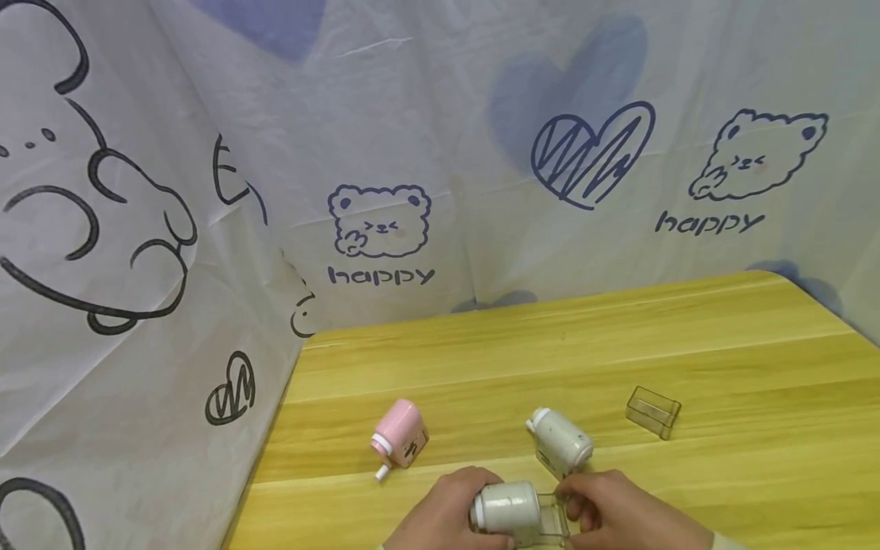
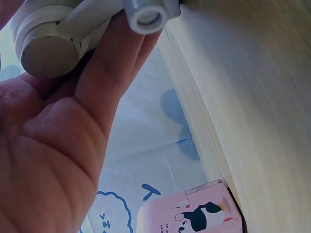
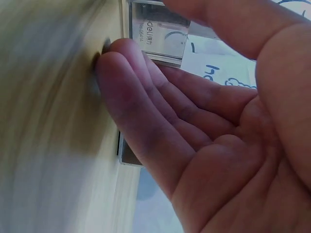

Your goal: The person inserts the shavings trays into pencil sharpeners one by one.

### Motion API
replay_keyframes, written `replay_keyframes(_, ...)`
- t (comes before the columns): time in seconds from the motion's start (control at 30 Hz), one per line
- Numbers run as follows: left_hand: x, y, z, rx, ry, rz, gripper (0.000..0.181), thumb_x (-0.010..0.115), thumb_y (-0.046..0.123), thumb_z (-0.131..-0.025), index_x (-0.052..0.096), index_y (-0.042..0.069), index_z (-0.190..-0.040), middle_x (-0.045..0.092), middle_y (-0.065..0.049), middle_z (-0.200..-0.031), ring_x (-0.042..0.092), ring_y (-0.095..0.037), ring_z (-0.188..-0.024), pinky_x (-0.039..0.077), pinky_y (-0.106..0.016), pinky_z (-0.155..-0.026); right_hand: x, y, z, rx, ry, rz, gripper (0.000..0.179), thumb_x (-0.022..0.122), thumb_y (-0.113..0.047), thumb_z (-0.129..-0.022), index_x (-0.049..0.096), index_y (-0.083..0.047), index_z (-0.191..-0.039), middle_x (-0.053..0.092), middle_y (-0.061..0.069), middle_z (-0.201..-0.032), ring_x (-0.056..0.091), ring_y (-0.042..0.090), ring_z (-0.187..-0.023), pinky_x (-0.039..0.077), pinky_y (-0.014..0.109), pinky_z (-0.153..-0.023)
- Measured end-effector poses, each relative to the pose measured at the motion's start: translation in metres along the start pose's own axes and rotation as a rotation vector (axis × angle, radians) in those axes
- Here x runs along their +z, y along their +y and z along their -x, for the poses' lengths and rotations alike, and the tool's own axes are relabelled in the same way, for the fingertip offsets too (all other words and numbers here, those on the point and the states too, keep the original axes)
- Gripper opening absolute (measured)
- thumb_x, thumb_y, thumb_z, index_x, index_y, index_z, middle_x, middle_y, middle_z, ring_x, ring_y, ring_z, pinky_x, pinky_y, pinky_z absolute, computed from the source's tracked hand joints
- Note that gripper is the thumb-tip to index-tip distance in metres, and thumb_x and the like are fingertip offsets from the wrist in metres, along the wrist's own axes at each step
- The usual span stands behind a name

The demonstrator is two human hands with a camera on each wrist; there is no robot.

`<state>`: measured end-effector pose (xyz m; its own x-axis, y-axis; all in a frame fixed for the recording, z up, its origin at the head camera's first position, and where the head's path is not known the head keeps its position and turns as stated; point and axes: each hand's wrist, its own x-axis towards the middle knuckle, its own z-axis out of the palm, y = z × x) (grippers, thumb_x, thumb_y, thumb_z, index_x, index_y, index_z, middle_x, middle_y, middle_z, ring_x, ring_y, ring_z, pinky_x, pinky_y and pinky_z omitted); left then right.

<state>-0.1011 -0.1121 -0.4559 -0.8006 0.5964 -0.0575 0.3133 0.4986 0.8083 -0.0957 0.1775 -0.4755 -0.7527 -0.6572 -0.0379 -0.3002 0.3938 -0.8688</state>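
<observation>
My left hand (image 1: 447, 513) grips a pale grey-green crank pencil sharpener (image 1: 507, 506), which lies on its side near the table's front edge. In the left wrist view its white crank (image 2: 90, 19) points toward the camera. At the sharpener's right end, a clear shavings drawer (image 1: 552, 519) sticks partly out, pinched by my right hand (image 1: 608, 500). Printed lettering shows on this drawer (image 3: 158, 34) in the right wrist view, where fingers hide part of it. Just behind my hands lies a second pale sharpener (image 1: 560, 443).
Left of the hands lies a pink sharpener (image 1: 401, 434) with its crank toward the front; a panda print shows in the left wrist view. A loose smoky clear drawer (image 1: 651, 414) rests at the right. Printed cloth (image 1: 467, 229) hangs behind the yellow wood-grain table (image 1: 522, 359).
</observation>
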Motion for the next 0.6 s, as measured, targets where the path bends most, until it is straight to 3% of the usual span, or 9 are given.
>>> replay_keyframes(0.27, 0.0011, 0.0004, 0.0007, 0.000, 0.011, 0.000, 0.043, 0.090, 0.024, -0.076, 0.068, 0.013, -0.112, 0.061, 0.015, -0.093, 0.058, 0.000, -0.078, 0.051, -0.023, -0.070, 0.0024, -0.0013, -0.0026, 0.005, -0.015, -0.024, 0.037, 0.077, -0.006, -0.088, 0.064, 0.007, -0.121, 0.062, -0.006, -0.090, 0.057, -0.002, -0.073, 0.052, 0.023, -0.063)
replay_keyframes(0.6, 0.0003, 0.0001, 0.0015, 0.019, 0.009, 0.006, 0.044, 0.091, 0.022, -0.076, 0.068, 0.013, -0.113, 0.062, 0.014, -0.094, 0.058, 0.000, -0.079, 0.051, -0.023, -0.070, 0.0066, -0.0015, -0.0045, -0.070, 0.003, 0.015, 0.036, 0.078, -0.009, -0.089, 0.064, 0.005, -0.120, 0.059, -0.015, -0.090, 0.057, -0.004, -0.073, 0.053, 0.023, -0.062)
